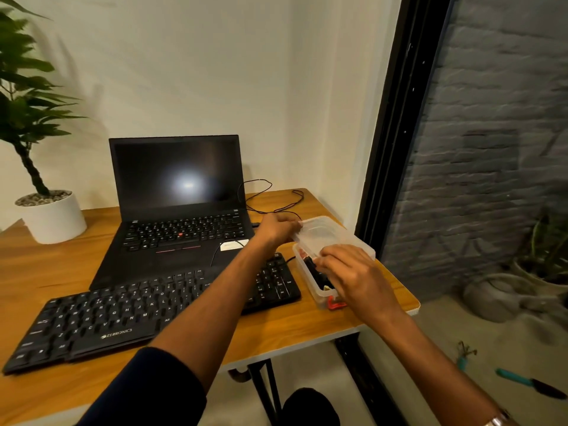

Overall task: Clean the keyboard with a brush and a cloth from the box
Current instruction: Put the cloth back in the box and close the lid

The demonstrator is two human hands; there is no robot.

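- Here we see the clear plastic box (319, 292) at the right end of the wooden bench (276, 330), just beside the black Zebronics keyboard (123, 315).
- Our left hand (276, 229) pinches the far edge of the translucent lid (332, 238), holding it tilted up over the box.
- Our right hand (353, 278) reaches into the box; its fingers (325, 265) curl over dark contents, but we cannot tell whether they grip anything.
- An open laptop (178, 204) stands behind the keyboard.
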